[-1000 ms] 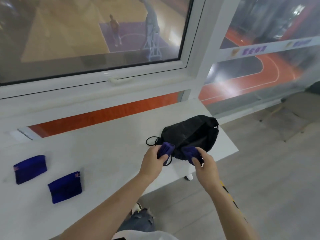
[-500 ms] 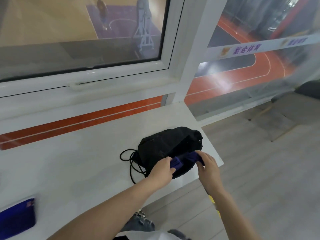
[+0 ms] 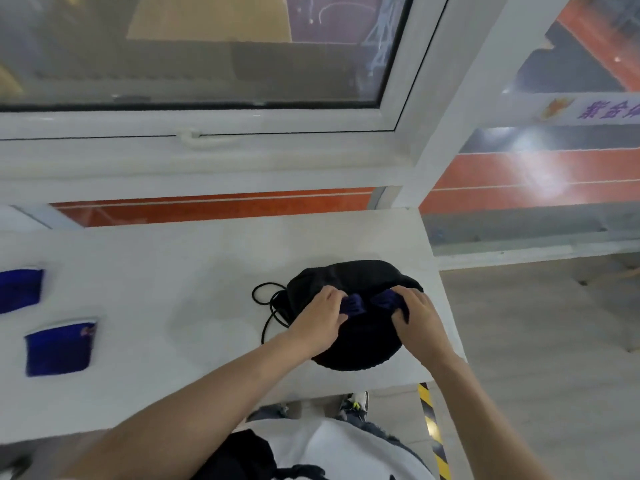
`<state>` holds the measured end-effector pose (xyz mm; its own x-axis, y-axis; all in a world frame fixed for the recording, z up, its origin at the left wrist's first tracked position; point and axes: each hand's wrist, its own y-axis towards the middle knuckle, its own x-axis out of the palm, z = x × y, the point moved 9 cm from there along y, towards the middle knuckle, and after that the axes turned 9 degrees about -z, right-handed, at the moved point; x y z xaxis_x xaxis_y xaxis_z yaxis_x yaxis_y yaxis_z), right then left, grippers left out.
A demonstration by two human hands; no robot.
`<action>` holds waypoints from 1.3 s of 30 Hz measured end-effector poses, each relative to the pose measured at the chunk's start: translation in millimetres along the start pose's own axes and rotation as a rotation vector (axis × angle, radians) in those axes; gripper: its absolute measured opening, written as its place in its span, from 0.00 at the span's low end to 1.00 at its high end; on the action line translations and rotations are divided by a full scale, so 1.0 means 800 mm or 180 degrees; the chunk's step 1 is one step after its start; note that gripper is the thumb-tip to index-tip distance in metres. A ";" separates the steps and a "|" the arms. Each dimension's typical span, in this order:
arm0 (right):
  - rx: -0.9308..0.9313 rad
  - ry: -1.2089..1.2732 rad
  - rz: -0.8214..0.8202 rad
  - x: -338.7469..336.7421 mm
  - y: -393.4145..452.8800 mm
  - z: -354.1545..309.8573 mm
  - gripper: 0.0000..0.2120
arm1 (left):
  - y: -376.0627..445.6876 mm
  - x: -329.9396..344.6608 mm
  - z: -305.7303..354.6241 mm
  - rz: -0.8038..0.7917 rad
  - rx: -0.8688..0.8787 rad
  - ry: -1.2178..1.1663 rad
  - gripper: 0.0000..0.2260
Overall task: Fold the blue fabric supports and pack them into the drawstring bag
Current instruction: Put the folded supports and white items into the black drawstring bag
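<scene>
Blue cloth is bunched in both my fists: my left hand (image 3: pixel 320 318) pinches one folded support (image 3: pixel 352 304), my right hand (image 3: pixel 420 318) curls tight round another (image 3: pixel 387 300), and both pieces sit at the middle of the frame, right on top of the black drawstring bag (image 3: pixel 349 344). A second ago I held them just short of the bag, at its near side; half a second ago they were at its mouth; now my hands have come onto the bag itself and the blue shows only as two small tufts between my fingers and the dark fabric. I judge that I am stuffing this pair in, though whether they have passed the opening I cannot tell. The cord (image 3: pixel 265 303) trails loose to the left of the bag, so it is not drawn shut. Out at the left edge of the frame two more folded supports wait on the white table (image 3: pixel 166 299): one (image 3: pixel 60 346) lower, one (image 3: pixel 20 289) above it, cut off by the edge. Those still have to go in.
</scene>
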<state>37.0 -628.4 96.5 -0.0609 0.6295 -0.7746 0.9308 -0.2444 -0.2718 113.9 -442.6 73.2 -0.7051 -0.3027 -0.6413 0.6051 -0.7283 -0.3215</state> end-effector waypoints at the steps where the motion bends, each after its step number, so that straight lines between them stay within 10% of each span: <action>1: -0.0087 -0.0028 -0.0084 -0.002 0.009 0.000 0.20 | 0.002 -0.006 0.000 0.0131 -0.0026 0.0013 0.16; 10: -0.0825 -0.0098 -0.0634 0.000 0.071 -0.004 0.21 | 0.010 -0.040 -0.011 0.0926 -0.0479 -0.0032 0.16; 39: -0.0769 -0.1486 -0.1592 0.059 0.163 0.061 0.18 | 0.137 0.025 -0.064 -0.0634 -0.1116 0.0565 0.10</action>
<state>137.5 -666.6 -3.4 -0.5974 0.2298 -0.7683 0.8017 0.1940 -0.5653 184.7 -497.1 -10.3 -0.7648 -0.0450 -0.6427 0.5742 -0.4999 -0.6484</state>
